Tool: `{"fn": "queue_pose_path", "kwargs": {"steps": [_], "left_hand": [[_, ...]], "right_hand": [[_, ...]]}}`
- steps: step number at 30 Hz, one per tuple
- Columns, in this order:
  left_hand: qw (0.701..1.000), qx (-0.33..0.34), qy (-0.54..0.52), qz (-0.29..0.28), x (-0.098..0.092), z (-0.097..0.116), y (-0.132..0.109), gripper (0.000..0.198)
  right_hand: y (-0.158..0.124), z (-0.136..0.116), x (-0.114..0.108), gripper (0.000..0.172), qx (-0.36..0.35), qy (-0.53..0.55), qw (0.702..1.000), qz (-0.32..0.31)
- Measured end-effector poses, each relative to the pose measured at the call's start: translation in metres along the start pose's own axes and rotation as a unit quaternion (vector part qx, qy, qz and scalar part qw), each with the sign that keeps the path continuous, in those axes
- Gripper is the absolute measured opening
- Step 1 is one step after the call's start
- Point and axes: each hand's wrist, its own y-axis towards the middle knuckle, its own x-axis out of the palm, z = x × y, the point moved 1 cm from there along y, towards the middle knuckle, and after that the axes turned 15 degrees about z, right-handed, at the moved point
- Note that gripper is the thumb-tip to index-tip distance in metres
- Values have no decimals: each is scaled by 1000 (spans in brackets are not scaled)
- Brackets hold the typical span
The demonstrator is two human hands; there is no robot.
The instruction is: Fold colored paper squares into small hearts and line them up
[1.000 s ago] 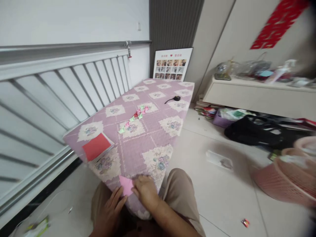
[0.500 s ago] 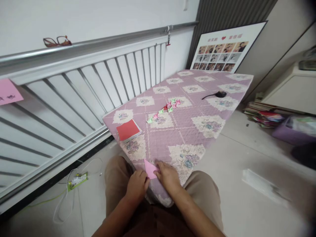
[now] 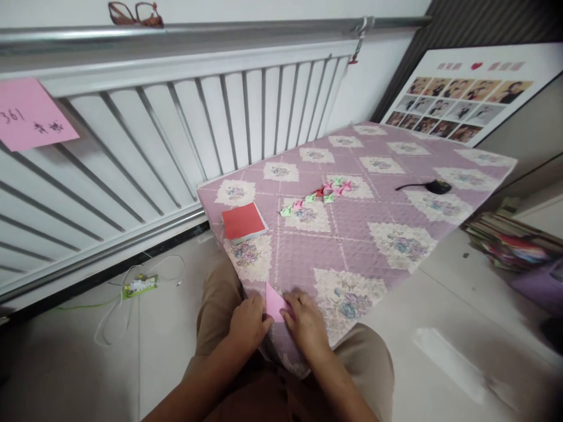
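Note:
A pink sheet of folded paper (image 3: 274,306) lies at the near end of the cloth-covered table, with a pointed corner facing away from me. At its left side my left hand (image 3: 249,320) pinches the lower edge between thumb and curled fingers. My right hand (image 3: 307,322) grips the right corner, thumb on the paper and fingers bent over the cloth. Farther up the table, several small folded paper pieces (image 3: 310,198) in green, pink and red form a slanting row. Left of them rests a stack of square paper (image 3: 244,221) with a red sheet on top.
A purple flowered cloth (image 3: 299,252) covers the table. A black object with a thin tail (image 3: 437,186) lies far right on it. A white radiator (image 3: 246,117) runs along the left, with glasses (image 3: 136,14) on the pipe above. A power strip (image 3: 141,285) sits on the floor.
My view has turned left, so the table and radiator appear shifted right. Both hands remain on the pink paper in nearly the same place, with little change in grip.

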Motion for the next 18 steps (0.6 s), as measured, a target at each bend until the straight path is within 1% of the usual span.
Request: {"fn": "queue_pose_path", "kwargs": {"steps": [4,8,11,14,18], "left_hand": [[1000,-7,-21,11,4,-2,-3,16],[999,-16,-41,6,6,-4,-4,17],[998,-19,-53,11,6,-5,-5,21],[998,-13,-58,12,6,-6,-5,26],[997,-2,-74,-5,5,-8,-3,20]], "right_hand": [[7,-1,-2,16,-2,23,999,-23],[16,-3,-3,7,19,33,998,-44],[18,-5,-1,7,32,57,997,-44],[15,-4,3,9,40,111,992,-41],[10,-2,5,10,55,208,974,-66]]}}
